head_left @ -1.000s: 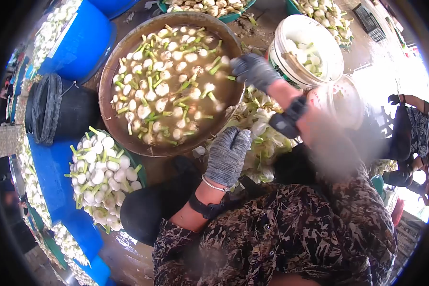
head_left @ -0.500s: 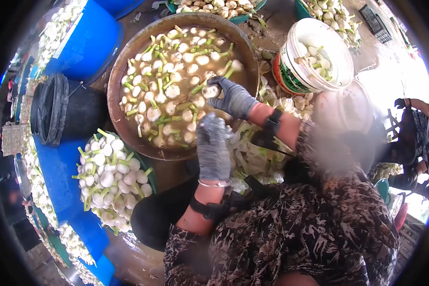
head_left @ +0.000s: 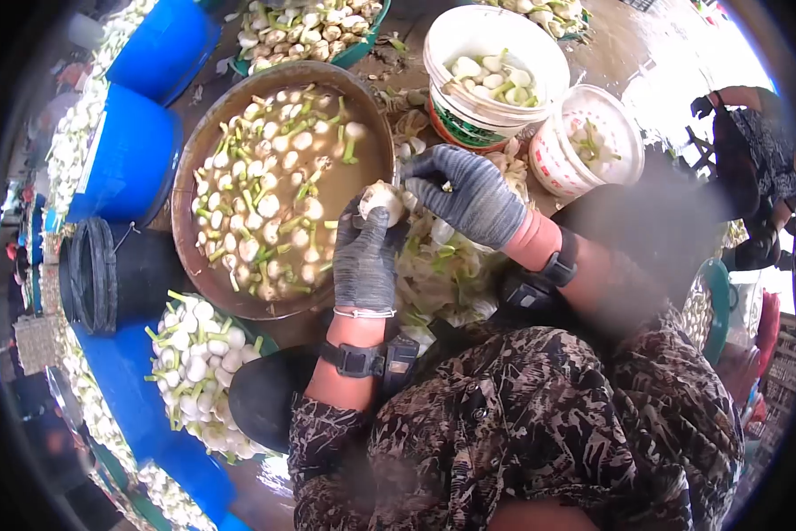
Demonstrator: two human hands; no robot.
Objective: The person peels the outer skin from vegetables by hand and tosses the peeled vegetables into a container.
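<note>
My left hand (head_left: 365,261), in a grey glove, is wrapped round a pale bulb (head_left: 381,203) near the right rim of a wide round tub (head_left: 185,257). Brownish water in the tub carries many bulbs with green stems (head_left: 268,205). Just right of the held bulb is my right hand (head_left: 471,196), also gloved, its fingers bent together at the bulb's side; whether they grip anything is too small to tell. Beneath both hands lies a heap of pale leaves and peelings (head_left: 447,274).
White buckets (head_left: 447,49) (head_left: 548,164) holding some bulbs stand at upper right. A black bucket (head_left: 141,274), blue tubs (head_left: 137,159) and a pile of white bulbs (head_left: 199,363) are on the left. Another person (head_left: 757,159) is at far right.
A bulb held in my right hand over the tub half a second ago is now in my left hand. Both hands have come together at the tub's right rim, and the view has shifted.
</note>
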